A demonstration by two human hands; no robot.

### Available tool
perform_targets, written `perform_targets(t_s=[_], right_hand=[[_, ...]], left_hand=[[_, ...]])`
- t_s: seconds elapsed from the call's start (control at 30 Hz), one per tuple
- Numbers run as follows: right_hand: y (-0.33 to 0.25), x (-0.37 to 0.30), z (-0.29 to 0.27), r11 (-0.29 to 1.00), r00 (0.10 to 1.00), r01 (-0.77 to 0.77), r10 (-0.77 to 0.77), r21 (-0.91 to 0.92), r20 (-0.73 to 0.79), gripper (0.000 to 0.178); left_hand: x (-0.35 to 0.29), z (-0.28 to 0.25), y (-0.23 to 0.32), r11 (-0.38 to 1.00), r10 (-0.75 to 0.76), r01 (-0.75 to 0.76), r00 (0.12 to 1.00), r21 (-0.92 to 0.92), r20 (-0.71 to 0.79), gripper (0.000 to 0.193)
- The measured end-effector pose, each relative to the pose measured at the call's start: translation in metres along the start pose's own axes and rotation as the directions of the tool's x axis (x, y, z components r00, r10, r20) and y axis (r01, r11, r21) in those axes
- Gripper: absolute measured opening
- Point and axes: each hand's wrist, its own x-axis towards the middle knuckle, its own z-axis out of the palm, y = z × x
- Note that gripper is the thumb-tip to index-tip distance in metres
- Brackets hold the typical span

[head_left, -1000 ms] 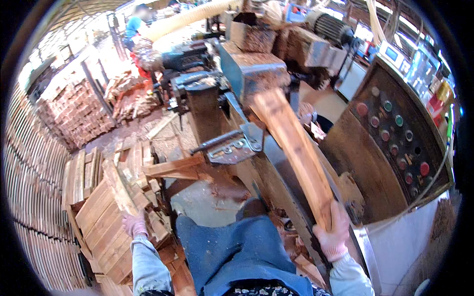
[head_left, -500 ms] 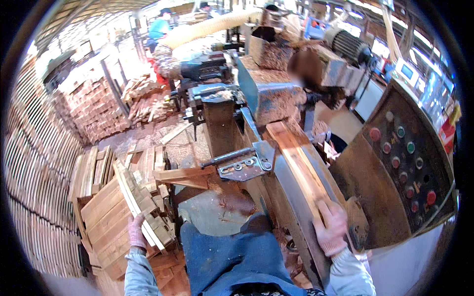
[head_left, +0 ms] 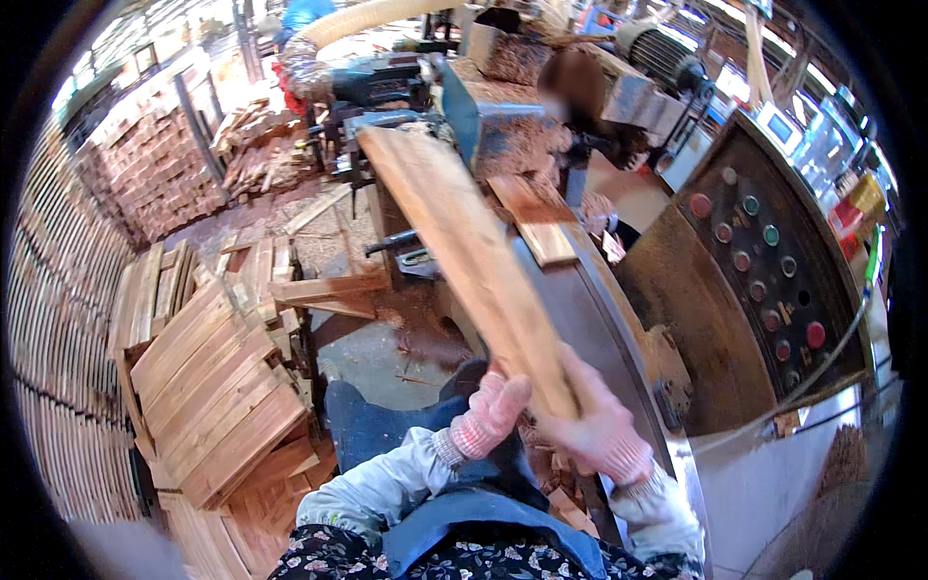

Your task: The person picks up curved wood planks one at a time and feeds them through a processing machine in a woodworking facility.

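Observation:
A long wooden board (head_left: 454, 232) is held up in front of me, slanting from near right to far left over the machine. Its near end is in my right hand (head_left: 601, 420), the pink-gloved fingers wrapped round it. At the board's left edge, close to that same end, my left hand (head_left: 491, 416) is closed on it, also gloved. Beyond the held board, a shorter-looking piece of wood (head_left: 546, 237) lies on the metal machine bed (head_left: 590, 309), its far part running toward the sawdust-covered housing (head_left: 512, 135).
On the left stands a pile of boards (head_left: 213, 396), with stacked slats (head_left: 72, 387) behind it. A control panel (head_left: 754, 280) with coloured buttons rises at right. A metal guide (head_left: 416, 261) sits partly behind the held board. Sawdust and scraps lie around.
My left hand has come right from the pile with a board. My right hand has left the wood on the bed and grips this board. The wood on the bed has slid away from me.

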Motion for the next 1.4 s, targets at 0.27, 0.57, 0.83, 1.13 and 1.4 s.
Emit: perform_targets(t_s=[0.27, 0.57, 0.83, 1.13, 1.4], right_hand=[[0.087, -0.174, -0.025, 0.813, 0.861, -0.416, 0.207, -0.409, -0.465, 0.092], [0.128, -0.003, -0.009, 0.903, 0.612, -0.025, -0.325, -0.429, -0.72, 0.086], [0.105, 0.167, -0.014, 0.869, 0.735, 0.104, -0.395, -0.484, -0.551, 0.092], [0.091, -0.055, -0.029, 0.836, 0.898, -0.082, -0.174, -0.542, -0.404, 0.083], [0.085, -0.045, -0.046, 0.674, 0.911, 0.155, -0.38, -0.723, -0.159, 0.037]], left_hand=[[-0.032, -0.195, 0.037, 0.911, -0.021, 0.283, 0.759, 0.301, -0.65, 0.048], [-0.281, -0.469, 0.113, 0.969, 0.246, 0.05, -0.099, 0.242, -0.964, 0.065], [-0.25, -0.477, 0.129, 0.987, -0.142, -0.119, -0.278, -0.113, -0.95, 0.078], [-0.335, -0.501, 0.13, 0.941, 0.297, 0.217, -0.155, 0.261, -0.942, 0.059], [-0.254, -0.534, 0.165, 0.998, -0.065, -0.001, -0.17, -0.066, -0.983, 0.075]])
